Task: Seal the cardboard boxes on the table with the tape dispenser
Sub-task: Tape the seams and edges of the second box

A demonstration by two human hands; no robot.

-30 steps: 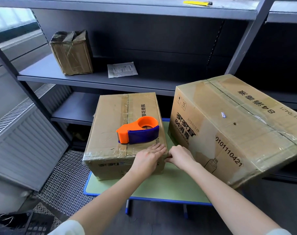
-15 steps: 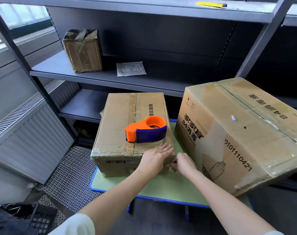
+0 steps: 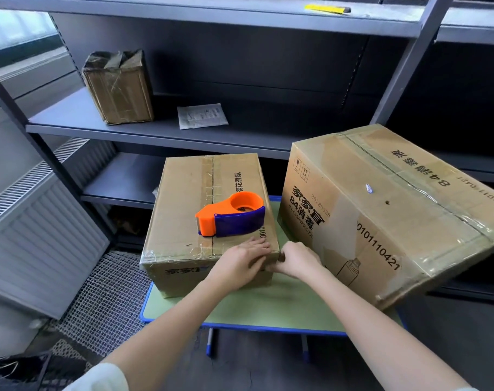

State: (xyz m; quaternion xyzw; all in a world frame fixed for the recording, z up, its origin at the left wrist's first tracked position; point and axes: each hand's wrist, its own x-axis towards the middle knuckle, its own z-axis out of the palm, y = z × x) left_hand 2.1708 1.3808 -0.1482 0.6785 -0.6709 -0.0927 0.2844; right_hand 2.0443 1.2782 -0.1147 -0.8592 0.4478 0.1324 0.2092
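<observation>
Tape dispenser (image 3: 231, 214): orange body with a blue side panel. It lies on its side on top of the smaller cardboard box (image 3: 181, 221), over the taped centre seam, with the cutter end pointing left. Neither grip touches it.

Smaller cardboard box: stands on the green, blue-edged worktop (image 3: 268, 309), at its left half. Clear tape runs along the top seam and over the near top edge.

Larger cardboard box (image 3: 381, 210): stands just to the right of the smaller box, separated by a narrow gap. Clear tape covers its top seam.

My left grip (image 3: 240, 263): released, fingers straight, pressing flat over the near right top edge of the smaller box.

My right grip (image 3: 296, 263): fingers curled against the near right corner of the same box, touching the left fingertips. I cannot tell whether it grasps tape, cardboard or nothing.

Behind the worktop: a grey shelf unit (image 3: 155, 131) carrying a small taped box (image 3: 118, 88) and a paper sheet (image 3: 202, 115). A white radiator (image 3: 42, 235) is at left.
</observation>
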